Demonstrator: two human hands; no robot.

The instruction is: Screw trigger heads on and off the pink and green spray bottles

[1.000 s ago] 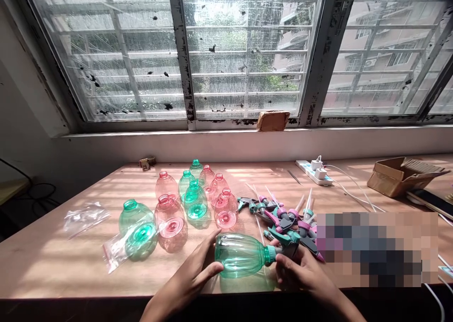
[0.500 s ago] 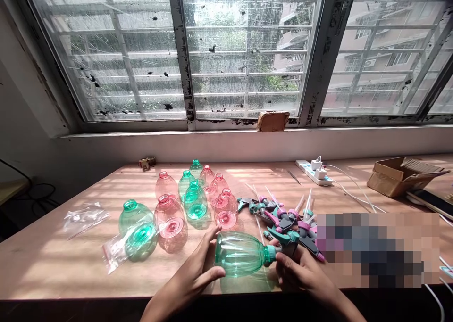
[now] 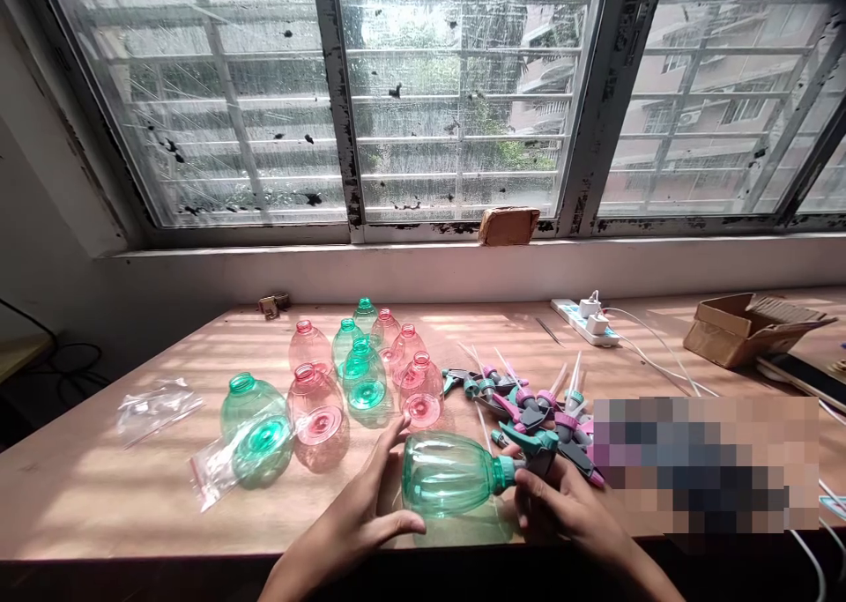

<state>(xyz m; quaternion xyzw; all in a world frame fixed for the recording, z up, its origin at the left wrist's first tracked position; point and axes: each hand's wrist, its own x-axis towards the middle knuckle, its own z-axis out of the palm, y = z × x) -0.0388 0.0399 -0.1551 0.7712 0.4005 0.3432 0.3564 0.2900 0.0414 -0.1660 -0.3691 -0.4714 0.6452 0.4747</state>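
Observation:
A clear green spray bottle lies on its side above the table's front edge, its base to the left. At its neck, my right hand is closed around the collar and the teal and grey trigger head. Around the base, my left hand is spread, thumb low and fingers high, with a gap at the palm; whether the fingertips touch is unclear. Behind the bottle stand several open pink bottles and green bottles. A pile of pink, teal and grey trigger heads with thin tubes lies beyond my right hand.
Clear plastic bags lie at left, one bag flat and another bag against a green bottle. Toward the back right are a white power strip with cables and a cardboard box. A blurred patch hides the right front.
My left hand has loosened slightly around the base, its thumb shifting a little down and right. The bottle and my right hand stay nearly in place.

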